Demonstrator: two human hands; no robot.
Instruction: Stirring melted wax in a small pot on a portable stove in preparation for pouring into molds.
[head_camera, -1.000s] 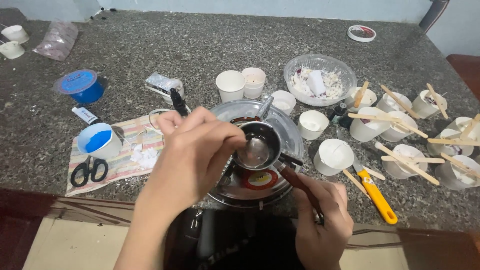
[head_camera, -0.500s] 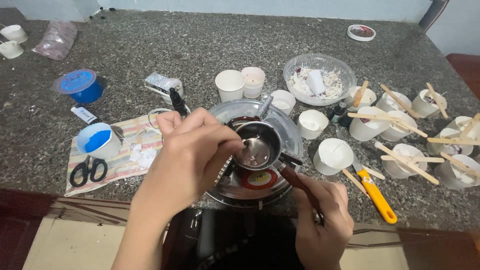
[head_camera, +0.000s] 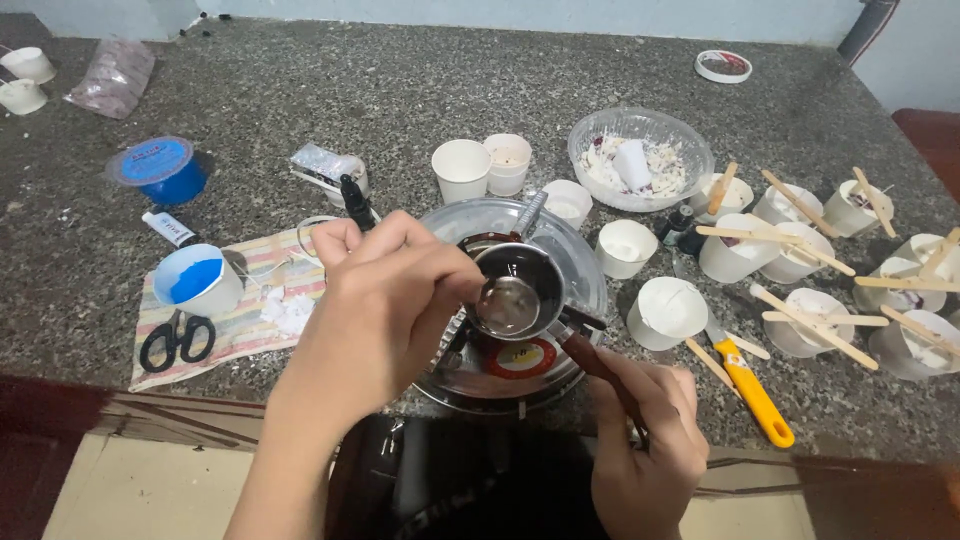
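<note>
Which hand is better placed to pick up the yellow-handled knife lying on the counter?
Probably the right hand: it lies just beside the yellow-handled knife, though it grips the small metal pot's wooden handle. The left hand is farther away.

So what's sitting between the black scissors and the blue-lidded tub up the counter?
In the head view, a white cup with blue inside and a small tube lie between the scissors and the blue-lidded tub.

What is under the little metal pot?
Under the little metal pot sits a round silver stove with a red and yellow sticker. The pot hides the stove's middle.
</note>
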